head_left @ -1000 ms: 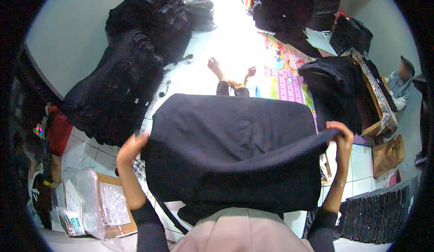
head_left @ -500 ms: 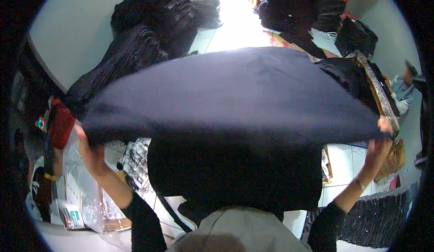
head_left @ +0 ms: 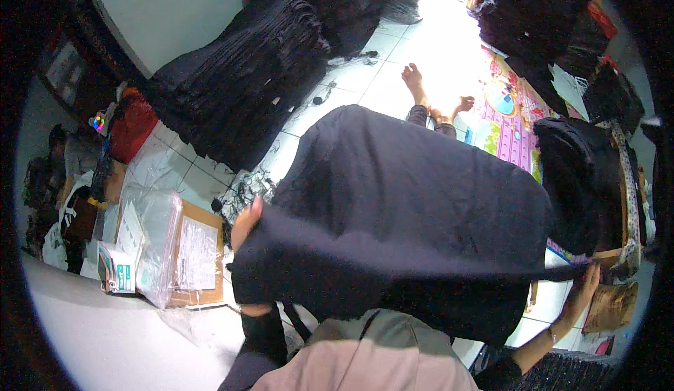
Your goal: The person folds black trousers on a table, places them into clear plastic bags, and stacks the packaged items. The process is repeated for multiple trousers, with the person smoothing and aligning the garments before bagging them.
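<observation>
- I see the black cloth [head_left: 414,180] spread wide in front of the wearer's body, a blurred fold running across it.
- My right hand [head_left: 581,293] has its grip closed on the cloth's drawn-out corner.
- My left hand [head_left: 246,224] is at the opposite edge, partly covered by the cloth; I cannot tell whether that grip is closed.
- Just beyond the cloth, I see bare feet [head_left: 414,82] and a colourful mat [head_left: 516,138].
- Left of it lies plastic-wrapped cardboard [head_left: 200,250]; farther off, a black fabric pile [head_left: 239,75].

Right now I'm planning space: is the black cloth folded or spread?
Spread: the black cloth lies broadly over the legs, one end held in the right hand. Hidden folds, I cannot tell.
</observation>
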A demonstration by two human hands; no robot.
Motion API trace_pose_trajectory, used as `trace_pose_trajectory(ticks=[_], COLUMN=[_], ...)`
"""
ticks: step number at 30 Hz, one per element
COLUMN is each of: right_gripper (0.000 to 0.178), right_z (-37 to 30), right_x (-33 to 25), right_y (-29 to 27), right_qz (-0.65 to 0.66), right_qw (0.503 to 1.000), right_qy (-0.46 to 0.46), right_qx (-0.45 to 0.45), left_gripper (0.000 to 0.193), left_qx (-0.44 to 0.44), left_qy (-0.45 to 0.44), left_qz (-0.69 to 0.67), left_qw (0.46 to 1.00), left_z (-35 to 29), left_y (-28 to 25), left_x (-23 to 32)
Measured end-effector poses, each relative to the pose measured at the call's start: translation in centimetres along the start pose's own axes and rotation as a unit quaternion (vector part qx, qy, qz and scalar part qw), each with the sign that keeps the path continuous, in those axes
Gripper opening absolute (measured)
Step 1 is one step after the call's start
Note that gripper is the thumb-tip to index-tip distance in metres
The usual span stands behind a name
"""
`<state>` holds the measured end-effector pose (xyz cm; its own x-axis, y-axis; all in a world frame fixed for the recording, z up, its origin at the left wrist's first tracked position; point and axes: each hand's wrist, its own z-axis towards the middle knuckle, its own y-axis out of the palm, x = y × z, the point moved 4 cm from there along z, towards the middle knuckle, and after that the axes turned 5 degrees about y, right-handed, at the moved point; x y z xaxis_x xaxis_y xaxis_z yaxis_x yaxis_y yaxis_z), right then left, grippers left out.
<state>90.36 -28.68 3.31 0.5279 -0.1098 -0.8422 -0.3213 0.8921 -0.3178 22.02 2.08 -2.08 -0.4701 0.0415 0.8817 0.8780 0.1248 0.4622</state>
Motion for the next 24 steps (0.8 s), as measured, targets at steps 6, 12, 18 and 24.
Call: trace_pose_trajectory(ticks=[6,12,18,24], right_gripper=[0.050,0.043,0.036,0.025], right_z=[9.5,14.7,11.7,1.5], right_x=[-2.3,-15.6,-15.9,-6.2], right_y=[10.0,6.9,1.6,-4.0], right_qz=[0.014,-0.089,0.015,0.185], right_qw=[0.993,0.991,0.990,0.972], right_qy=[0.098,-0.095,-0.122,-0.080], right_qx=[-0.064,0.023,0.071,-0.117], left_gripper=[0.045,0.054,0.045,0.055], left_qx=[-0.222,-0.233,-0.298,0.004], left_qy=[-0.126,0.137,0.230,0.243], left_qz=[0.200,0.087,-0.052,0.390], left_qw=[0.946,0.959,0.925,0.888], left_z=[12.3,16.6,10.1,-3.9], left_y=[13.6,21.8,13.9,-3.6], left_x=[4.3,16.7,22.3,12.4])
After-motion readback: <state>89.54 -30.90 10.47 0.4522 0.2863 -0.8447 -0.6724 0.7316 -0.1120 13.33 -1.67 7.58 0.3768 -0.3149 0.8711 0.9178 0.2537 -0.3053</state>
